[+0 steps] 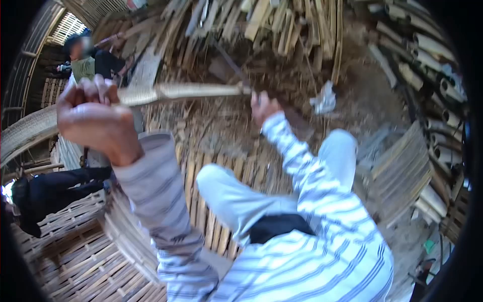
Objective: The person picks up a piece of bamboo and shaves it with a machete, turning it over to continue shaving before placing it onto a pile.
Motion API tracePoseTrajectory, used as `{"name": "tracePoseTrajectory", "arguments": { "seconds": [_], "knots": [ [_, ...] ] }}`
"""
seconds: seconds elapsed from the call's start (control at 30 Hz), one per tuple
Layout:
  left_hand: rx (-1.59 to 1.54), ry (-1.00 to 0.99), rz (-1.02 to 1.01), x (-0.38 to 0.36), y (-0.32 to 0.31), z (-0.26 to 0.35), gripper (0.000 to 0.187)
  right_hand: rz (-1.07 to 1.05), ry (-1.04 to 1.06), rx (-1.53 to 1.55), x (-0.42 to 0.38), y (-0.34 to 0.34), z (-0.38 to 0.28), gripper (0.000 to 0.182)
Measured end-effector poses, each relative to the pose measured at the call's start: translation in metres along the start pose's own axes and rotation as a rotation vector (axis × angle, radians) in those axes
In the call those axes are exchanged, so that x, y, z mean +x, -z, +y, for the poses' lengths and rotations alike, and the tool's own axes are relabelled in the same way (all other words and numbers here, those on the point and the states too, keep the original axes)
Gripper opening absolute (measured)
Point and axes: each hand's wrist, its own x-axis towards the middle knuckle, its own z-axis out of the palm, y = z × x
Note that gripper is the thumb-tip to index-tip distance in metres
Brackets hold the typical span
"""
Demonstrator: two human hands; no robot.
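My left hand point(95, 118) is raised at the left, its fingers wrapped round a long split bamboo strip point(201, 90). The strip runs from the left edge, through that hand, to its end near my right hand point(264, 108). My right hand is closed on a long thin knife point(231, 64), whose handle is mostly hidden in the fist. The dark blade slants up and away to the left, crossing the strip's right end. Blur hides whether the edge is sunk into the bamboo.
Split bamboo pieces point(271, 22) are heaped at the back. Bamboo poles point(427, 45) are stacked along the right. A crumpled white plastic scrap point(324, 98) lies on the ground. One person point(83, 58) sits at the upper left; another in dark clothes point(55, 194) is below.
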Motion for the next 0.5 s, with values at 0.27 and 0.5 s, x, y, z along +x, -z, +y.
{"name": "tracePoseTrajectory", "arguments": {
  "seconds": [0.27,0.5],
  "knots": [
    [0.075,-0.006,0.087,-0.016,-0.02,0.003,0.029,-0.021,0.242,0.442,0.001,0.065,-0.028,0.038],
    [0.082,0.014,0.136,-0.007,-0.006,-0.004,0.031,-0.11,-0.102,0.141,0.025,0.012,0.065,0.048]
  ]
}}
